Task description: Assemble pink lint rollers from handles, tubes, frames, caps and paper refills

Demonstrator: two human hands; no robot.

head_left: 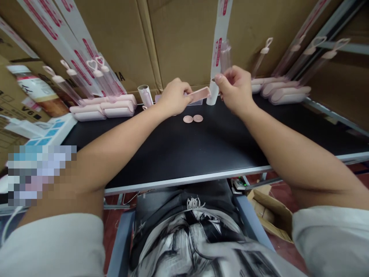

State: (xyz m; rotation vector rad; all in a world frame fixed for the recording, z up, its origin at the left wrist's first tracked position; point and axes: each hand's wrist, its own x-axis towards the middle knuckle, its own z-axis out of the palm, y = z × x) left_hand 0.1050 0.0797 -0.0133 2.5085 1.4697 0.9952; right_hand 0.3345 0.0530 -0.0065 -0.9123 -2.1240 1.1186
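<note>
The printed clothing (184, 242) over the person's lap lies nearest, below both hands and short of the black tabletop (173, 154). Over the tabletop, the left hand (175, 96) grasps a pink strip (200, 95) by one end, the free end pointing toward the right hand (236, 90). The right hand's fingers are curled, thumb close to forefinger; a clear tube (225, 55) rises just behind them, blurred, and whether they grip it cannot be told. A white tube (212, 96) stands beside the right hand, behind the strip's free end; whether the two touch is unclear. Two pink discs (188, 119) lie side by side, nearer the body than the left hand's fingers. A white cup (141, 94) stands left of the left hand, with pink cases (119, 107) farther out. The strip looks thin, so a light, level pinch would likely serve best, with its free end steered clear of the white tube's rim and the left wrist held high enough not to sweep the discs.
</note>
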